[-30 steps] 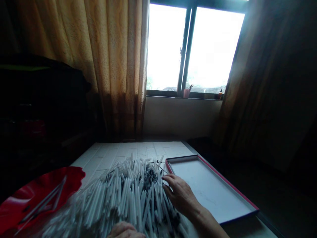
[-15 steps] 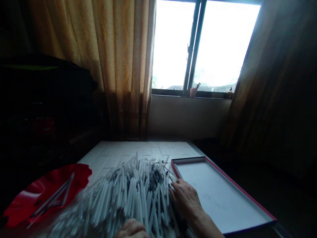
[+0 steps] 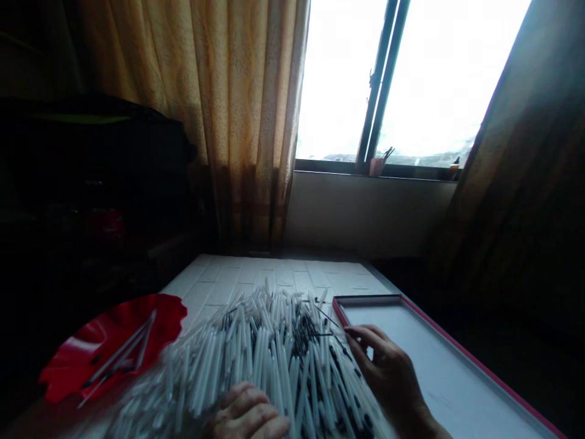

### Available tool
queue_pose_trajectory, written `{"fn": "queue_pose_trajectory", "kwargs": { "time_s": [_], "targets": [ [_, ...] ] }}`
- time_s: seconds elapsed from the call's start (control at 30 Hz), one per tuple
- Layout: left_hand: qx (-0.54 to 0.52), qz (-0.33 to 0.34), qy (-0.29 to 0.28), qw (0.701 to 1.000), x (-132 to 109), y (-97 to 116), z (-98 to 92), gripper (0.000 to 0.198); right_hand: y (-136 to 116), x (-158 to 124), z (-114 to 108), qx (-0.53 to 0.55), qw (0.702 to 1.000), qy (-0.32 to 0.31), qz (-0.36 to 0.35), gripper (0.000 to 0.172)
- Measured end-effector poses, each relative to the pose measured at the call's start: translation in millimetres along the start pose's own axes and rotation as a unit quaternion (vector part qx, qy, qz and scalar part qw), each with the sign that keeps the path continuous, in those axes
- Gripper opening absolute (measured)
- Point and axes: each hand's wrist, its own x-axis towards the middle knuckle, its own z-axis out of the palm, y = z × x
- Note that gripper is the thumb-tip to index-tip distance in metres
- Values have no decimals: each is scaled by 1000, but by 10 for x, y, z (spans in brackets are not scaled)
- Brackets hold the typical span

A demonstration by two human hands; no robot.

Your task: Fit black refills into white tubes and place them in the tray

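A big heap of translucent white plastic tubes (image 3: 256, 353), some with black ends, spreads over the near part of the table. Thin dark rods (image 3: 299, 329) lie among them on the right side. My right hand (image 3: 388, 360) is above the heap's right edge, thumb and forefinger pinched on a thin black rod (image 3: 325, 334) that points left. At the bottom, my left hand (image 3: 249, 414) rests against the near side of the heap with curled fingers; what is under them is hidden. The shallow red-edged tray (image 3: 448, 372) lies beside my right hand.
A wavy-rimmed red bowl (image 3: 59, 366) holding a few tubes sits left of the heap. The brick-patterned white tabletop (image 3: 274, 268) extends behind it. Beyond are a curtain (image 3: 247, 122), a window, and a cup (image 3: 377, 166) on the sill. Dark bulky items stand at left.
My right hand has lifted off the heap and now pinches a thin black rod. More of my left hand shows at the bottom. The whole view has shifted, so things sit further right.
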Motion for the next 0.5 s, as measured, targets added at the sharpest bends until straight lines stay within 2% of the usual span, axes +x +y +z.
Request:
{"fn": "queue_pose_trajectory", "kwargs": {
  "time_s": [0.1, 0.2, 0.33, 0.5],
  "targets": [
    [56, -38, -65, 996, 7, -104, -140, 34, -18, 12, -47, 154, 985, 66, 33, 25],
    [104, -34, -118, 987, -10, -156, -180, 37, -120, -32, -2, 248, 963, 73, 71, 25],
    [110, 50, -63, 991, -107, -130, -4, 40, -319, -141, 121, 320, 939, 92, 84, 22],
    [127, 66, -94, 985, -269, -126, 130, 35, -462, -191, 159, 340, 930, 108, 85, 20]
  ]
}}
